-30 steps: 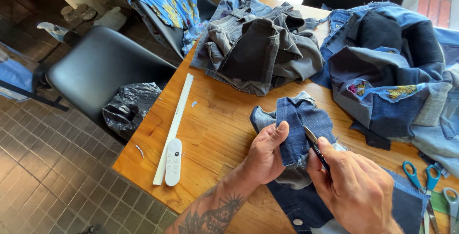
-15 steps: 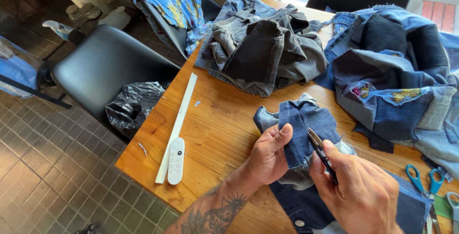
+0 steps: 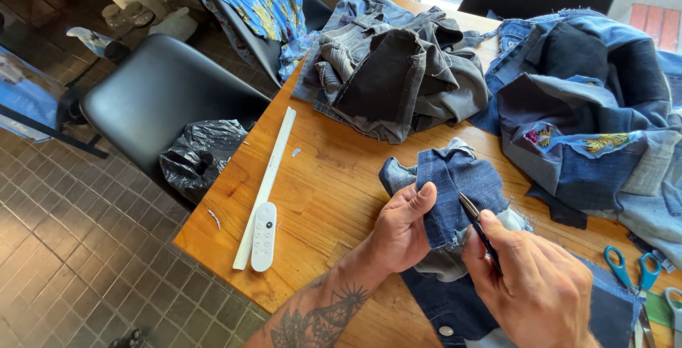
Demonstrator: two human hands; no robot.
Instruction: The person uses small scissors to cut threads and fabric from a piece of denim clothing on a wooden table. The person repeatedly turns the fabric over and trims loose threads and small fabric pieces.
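Denim patch: a blue denim patch point(image 3: 455, 191) sits near the front edge of the wooden table point(image 3: 334, 184), bunched over pale and darker denim beneath it.
Left hand: the left hand point(image 3: 401, 228) has its grip closed on the patch's left edge, thumb on top of the cloth.
Right hand: the right hand point(image 3: 536, 284) has its grip clenched around a thin dark tool point(image 3: 477, 226), whose tip touches the patch's right side.
Near right: teal-handled scissors point(image 3: 632, 277) lie just beside the right hand at the table edge.
Near left: a white remote point(image 3: 263, 236) lies against a long white ruler point(image 3: 266, 184).
Far side: a grey and black jeans pile point(image 3: 398, 71) and a patched blue denim heap point(image 3: 590, 106).
Off the table: a black chair point(image 3: 163, 92) and a black plastic bag point(image 3: 202, 152).
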